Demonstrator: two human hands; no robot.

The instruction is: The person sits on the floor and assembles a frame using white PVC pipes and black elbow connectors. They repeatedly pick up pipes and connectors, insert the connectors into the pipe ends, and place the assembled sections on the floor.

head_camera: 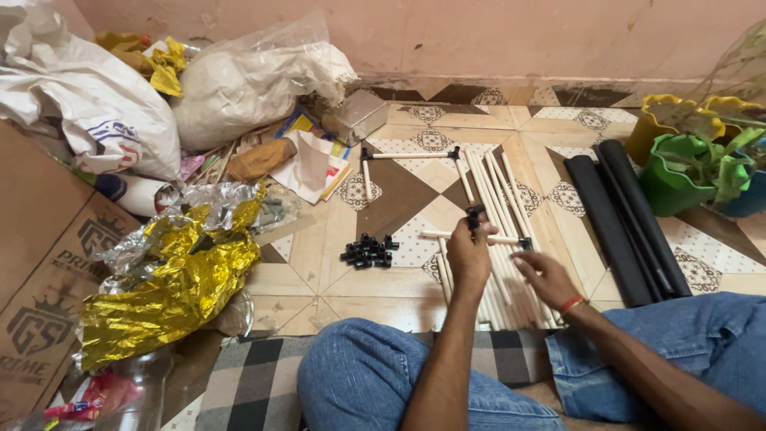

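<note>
My left hand (468, 254) holds a small black plastic connector (475, 214) at its fingertips, above a short white rod (436, 235). That rod runs crosswise and ends in another black connector (524, 243). My right hand (545, 277) rests with fingers spread on a bundle of long white rods (496, 187) lying on the tiled floor. A pile of black connectors (369, 251) sits to the left of my hands. Farther back lies a partly joined frame of white rods (408, 156) with black corner pieces.
Rolled black tubes (624, 215) lie to the right, with green and yellow plant pots (686, 160) behind them. Crumpled gold foil (171, 279), a cardboard box (40, 263), white sacks (96, 104) and scattered papers crowd the left. My blue-jeaned knees (359, 375) frame the bottom.
</note>
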